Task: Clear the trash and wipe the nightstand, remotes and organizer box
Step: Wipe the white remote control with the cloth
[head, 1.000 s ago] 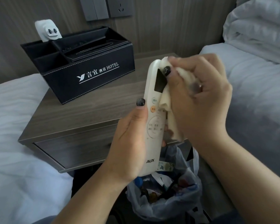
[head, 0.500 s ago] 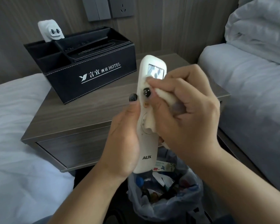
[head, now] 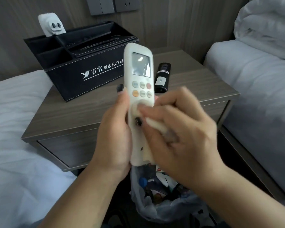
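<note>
The left hand (head: 113, 137) grips the long white plastic remote (head: 139, 89) upright above the grey wooden tabletop (head: 72, 112). The right hand (head: 179, 139), pinching a folded white cloth (head: 155, 125), has slid from the screen down to the lower keypad. The front is nearly wiped.

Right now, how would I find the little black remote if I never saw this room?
Look at the wooden nightstand between the two white beds. On its top, to the right of the black organizer box with the hotel logo, lies the black remote, flat and untouched. It is small and dark with white labels, unlike the long white remote held up in the person's left hand.
</note>
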{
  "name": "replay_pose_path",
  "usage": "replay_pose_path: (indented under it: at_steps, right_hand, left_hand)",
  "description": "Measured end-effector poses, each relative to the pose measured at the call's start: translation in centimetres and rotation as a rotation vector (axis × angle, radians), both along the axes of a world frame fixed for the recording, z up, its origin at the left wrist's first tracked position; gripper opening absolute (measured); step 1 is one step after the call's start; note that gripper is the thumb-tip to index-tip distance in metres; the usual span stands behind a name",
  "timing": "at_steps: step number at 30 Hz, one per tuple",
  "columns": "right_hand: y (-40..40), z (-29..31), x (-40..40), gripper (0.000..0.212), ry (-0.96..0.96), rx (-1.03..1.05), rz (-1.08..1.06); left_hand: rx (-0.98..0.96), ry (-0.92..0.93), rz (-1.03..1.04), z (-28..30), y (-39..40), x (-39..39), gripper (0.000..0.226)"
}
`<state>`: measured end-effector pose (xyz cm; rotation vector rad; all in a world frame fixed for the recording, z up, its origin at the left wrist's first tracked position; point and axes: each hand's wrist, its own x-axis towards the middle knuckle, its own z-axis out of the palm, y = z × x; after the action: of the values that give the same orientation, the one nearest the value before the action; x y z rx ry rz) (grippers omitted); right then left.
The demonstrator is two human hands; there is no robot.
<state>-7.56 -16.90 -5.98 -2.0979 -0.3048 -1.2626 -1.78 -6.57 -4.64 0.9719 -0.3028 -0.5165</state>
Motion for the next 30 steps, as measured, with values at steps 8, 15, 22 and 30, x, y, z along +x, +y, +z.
replay_pose_path:
  at_steps: [8,15,22,30]
  right_hand:
    - [-1.2,0.3,1.0,0.005,-0.029,0.131,-0.166]
    - [-3.2,3.0,2.4,0.006,-0.112,0.297,-0.312]
    - [-2.3,2.2,2.4,0.008,-0.025,0.32,-0.208]
    - [1.5,-2.0,0.7,0.014,0.167,0.392,0.053]
  left_hand:
    - [0.085,-0.068,0.056,0.2,0.1,-0.3,0.054]
    - [0.185,-0.178,-0.12,-0.1,-0.3,-1.5,0.05]
    - [0.165,-0.112,-0.038,0.0,-0.5,-1.3,0.05]
    - [-0.014,0.214,0.163,0.4,0.2,1.1,0.05]
